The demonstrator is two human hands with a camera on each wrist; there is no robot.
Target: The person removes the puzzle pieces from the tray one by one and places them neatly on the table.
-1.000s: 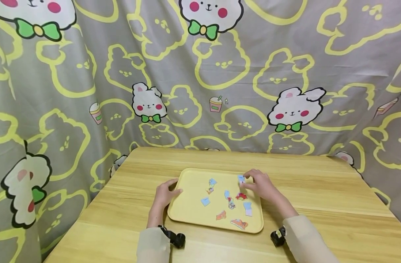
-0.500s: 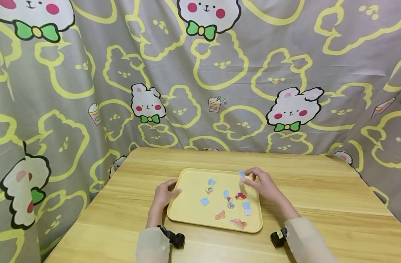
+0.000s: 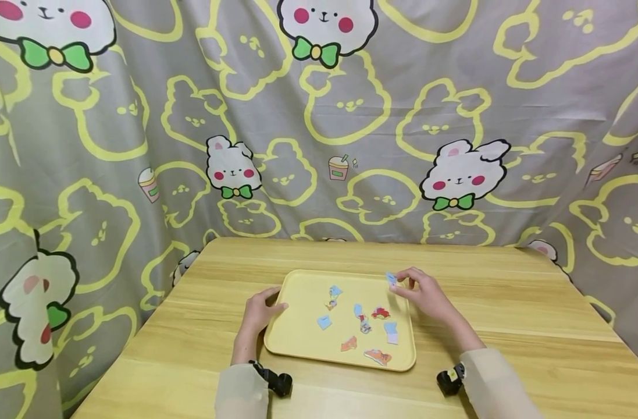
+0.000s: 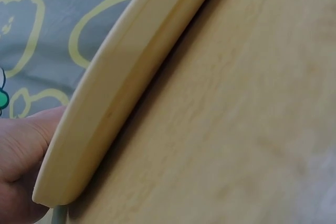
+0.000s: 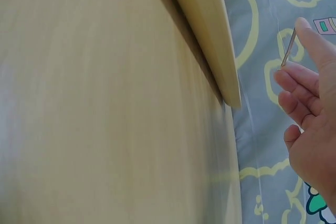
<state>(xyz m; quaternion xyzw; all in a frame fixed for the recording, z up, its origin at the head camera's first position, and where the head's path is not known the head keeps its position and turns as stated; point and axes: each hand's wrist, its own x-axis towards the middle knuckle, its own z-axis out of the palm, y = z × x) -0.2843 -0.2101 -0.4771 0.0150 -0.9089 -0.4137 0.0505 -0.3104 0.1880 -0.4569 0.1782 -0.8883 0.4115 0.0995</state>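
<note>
We hold our bare left hand (image 3: 260, 311) forward of its beige cloth sleeve (image 3: 242, 391), thumb spread apart from the fingers. Our bare right hand (image 3: 424, 293) angles inward beyond another beige cloth sleeve (image 3: 499, 384), thumb and forefinger pinching, the remaining fingers bent.

Blue piece (image 3: 391, 278) between right fingertips (image 5: 303, 24): print too small. Left wrist view: left hand (image 4: 22, 153) cut off, fingertips seemingly behind tray (image 4: 107, 87).
</note>
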